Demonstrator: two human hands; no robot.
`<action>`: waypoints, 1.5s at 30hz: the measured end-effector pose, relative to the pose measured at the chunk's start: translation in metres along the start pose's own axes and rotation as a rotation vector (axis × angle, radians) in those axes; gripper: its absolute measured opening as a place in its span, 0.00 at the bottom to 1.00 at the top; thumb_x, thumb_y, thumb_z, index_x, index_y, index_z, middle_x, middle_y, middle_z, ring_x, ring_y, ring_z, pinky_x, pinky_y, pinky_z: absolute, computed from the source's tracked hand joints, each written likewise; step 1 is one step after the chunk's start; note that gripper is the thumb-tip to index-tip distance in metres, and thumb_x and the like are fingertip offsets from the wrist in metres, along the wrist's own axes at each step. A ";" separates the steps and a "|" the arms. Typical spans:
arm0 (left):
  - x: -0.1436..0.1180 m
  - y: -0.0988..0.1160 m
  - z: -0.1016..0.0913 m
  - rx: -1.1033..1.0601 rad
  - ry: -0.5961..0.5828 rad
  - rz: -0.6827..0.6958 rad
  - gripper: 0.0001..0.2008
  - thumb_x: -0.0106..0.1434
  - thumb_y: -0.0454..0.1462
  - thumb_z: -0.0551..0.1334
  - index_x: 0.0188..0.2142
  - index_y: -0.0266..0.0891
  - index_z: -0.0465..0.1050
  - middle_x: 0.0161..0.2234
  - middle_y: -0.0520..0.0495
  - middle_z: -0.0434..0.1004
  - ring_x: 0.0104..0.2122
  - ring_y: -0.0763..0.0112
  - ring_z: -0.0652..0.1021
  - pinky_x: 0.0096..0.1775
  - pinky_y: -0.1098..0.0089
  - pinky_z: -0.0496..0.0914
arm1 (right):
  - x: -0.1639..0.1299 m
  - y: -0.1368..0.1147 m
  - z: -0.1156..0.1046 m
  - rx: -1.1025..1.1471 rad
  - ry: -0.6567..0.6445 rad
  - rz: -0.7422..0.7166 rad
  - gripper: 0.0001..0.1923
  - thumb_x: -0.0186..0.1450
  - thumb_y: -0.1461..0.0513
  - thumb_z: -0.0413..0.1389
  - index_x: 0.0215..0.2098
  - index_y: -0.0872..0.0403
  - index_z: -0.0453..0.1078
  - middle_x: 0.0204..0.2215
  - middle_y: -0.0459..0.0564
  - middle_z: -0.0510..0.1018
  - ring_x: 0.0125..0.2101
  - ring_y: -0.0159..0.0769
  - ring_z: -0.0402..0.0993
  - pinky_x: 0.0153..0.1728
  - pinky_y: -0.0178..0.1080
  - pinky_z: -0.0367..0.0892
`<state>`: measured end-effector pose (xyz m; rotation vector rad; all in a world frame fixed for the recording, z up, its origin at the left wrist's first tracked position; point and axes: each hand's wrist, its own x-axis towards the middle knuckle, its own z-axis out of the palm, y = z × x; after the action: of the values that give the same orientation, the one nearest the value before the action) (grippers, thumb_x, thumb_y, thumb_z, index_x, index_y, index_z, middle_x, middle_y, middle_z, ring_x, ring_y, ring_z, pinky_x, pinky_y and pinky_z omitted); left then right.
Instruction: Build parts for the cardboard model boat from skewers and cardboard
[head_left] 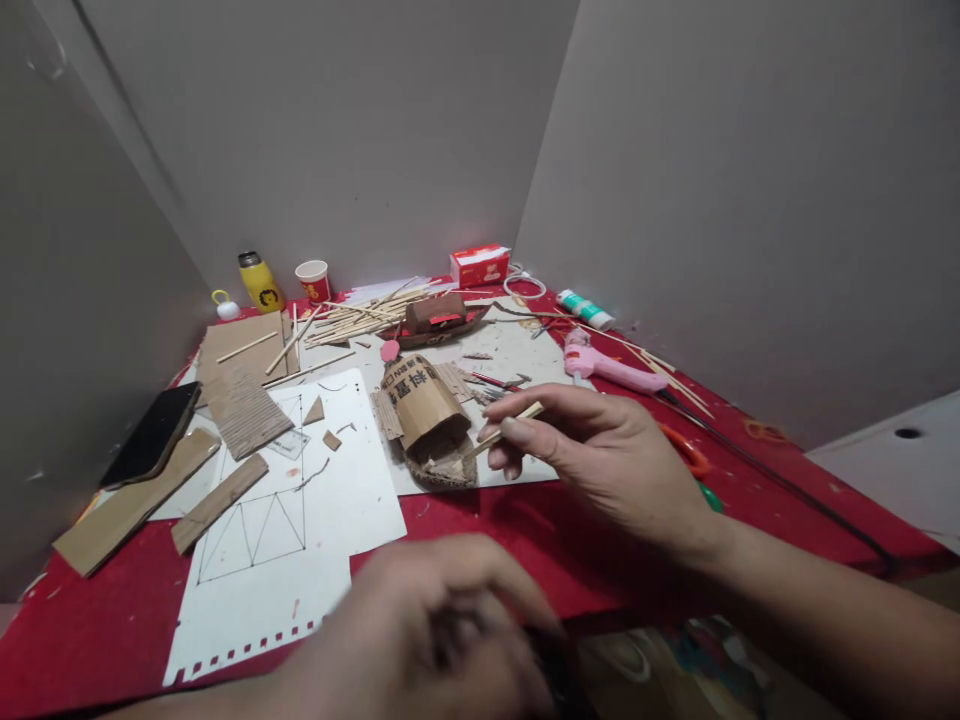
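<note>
Between the thumb and fingers of my right hand [600, 450] is a short thin wooden stick [531, 411], its far end pointing at the front of a small cardboard boat [427, 400]. The boat has a curved brown cover with printed characters and corrugated flaps at its sides. I cannot tell whether the stick touches it. My left hand [442, 630], low in the frame and closer to me, is smeared by motion. Its fingers look bent, but what they hold, if anything, cannot be made out. Behind the cardboard boat sits a second, darker boat model [435, 318] with red parts.
A pink glue gun [615, 366] lies at right, its black cord running to the table edge. Wooden sticks [375, 315] are heaped at the back near a paper cup [313, 283] and yellow bottle [260, 283]. Cardboard strips [139, 500], a phone [154, 432] and a drawn sheet [277, 540] lie left.
</note>
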<state>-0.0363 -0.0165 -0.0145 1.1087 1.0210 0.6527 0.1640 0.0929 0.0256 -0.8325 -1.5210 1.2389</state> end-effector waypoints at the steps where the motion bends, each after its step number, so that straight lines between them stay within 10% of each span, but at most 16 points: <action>1: 0.007 0.024 -0.005 -0.034 0.063 -0.027 0.10 0.62 0.43 0.62 0.38 0.43 0.79 0.27 0.46 0.81 0.21 0.75 0.75 0.25 0.76 0.67 | -0.001 0.001 -0.003 -0.007 0.023 -0.002 0.07 0.62 0.56 0.63 0.34 0.51 0.77 0.22 0.45 0.79 0.24 0.30 0.75 0.27 0.32 0.70; 4: 0.020 0.060 -0.017 -0.139 0.207 -0.029 0.11 0.58 0.43 0.67 0.35 0.36 0.78 0.24 0.46 0.79 0.17 0.78 0.73 0.23 0.78 0.67 | -0.006 0.004 -0.005 -0.002 0.088 0.000 0.06 0.59 0.56 0.65 0.31 0.50 0.78 0.24 0.44 0.79 0.23 0.29 0.73 0.25 0.31 0.68; 21: 0.025 0.035 -0.005 -0.230 0.442 0.265 0.06 0.57 0.38 0.70 0.33 0.38 0.81 0.27 0.50 0.79 0.26 0.77 0.76 0.32 0.76 0.72 | -0.031 0.009 0.043 0.434 -0.140 0.360 0.16 0.55 0.54 0.67 0.30 0.56 0.69 0.22 0.46 0.80 0.21 0.27 0.75 0.23 0.29 0.69; 35: 0.025 0.054 -0.014 -0.186 0.491 0.241 0.08 0.56 0.38 0.70 0.30 0.34 0.77 0.25 0.48 0.80 0.25 0.73 0.79 0.29 0.76 0.75 | -0.036 0.009 0.021 0.200 -0.208 0.304 0.21 0.60 0.46 0.60 0.27 0.56 0.72 0.23 0.48 0.78 0.20 0.28 0.72 0.23 0.32 0.69; 38: 0.027 0.053 -0.013 -0.173 0.506 0.220 0.10 0.55 0.39 0.70 0.30 0.34 0.75 0.25 0.49 0.79 0.25 0.72 0.80 0.29 0.75 0.75 | -0.040 0.008 0.014 -0.044 -0.240 0.135 0.17 0.64 0.50 0.56 0.29 0.55 0.72 0.21 0.47 0.77 0.20 0.29 0.71 0.22 0.33 0.68; 42: 0.028 0.053 -0.019 -0.204 0.560 0.222 0.13 0.54 0.40 0.71 0.32 0.36 0.70 0.26 0.48 0.81 0.23 0.71 0.81 0.27 0.76 0.75 | -0.035 0.016 -0.038 -0.827 0.049 -0.316 0.11 0.67 0.57 0.51 0.35 0.53 0.73 0.30 0.52 0.80 0.28 0.37 0.75 0.33 0.39 0.69; 45: 0.029 0.053 -0.022 -0.222 0.562 0.221 0.15 0.55 0.41 0.70 0.33 0.38 0.66 0.26 0.46 0.82 0.23 0.69 0.81 0.26 0.75 0.75 | -0.030 0.024 -0.087 -1.330 0.071 -0.149 0.15 0.64 0.57 0.51 0.42 0.57 0.72 0.40 0.61 0.79 0.38 0.48 0.75 0.34 0.44 0.68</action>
<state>-0.0416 0.0352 0.0232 0.8634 1.2687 1.2725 0.2541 0.0983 -0.0042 -1.4897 -2.2377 -0.0855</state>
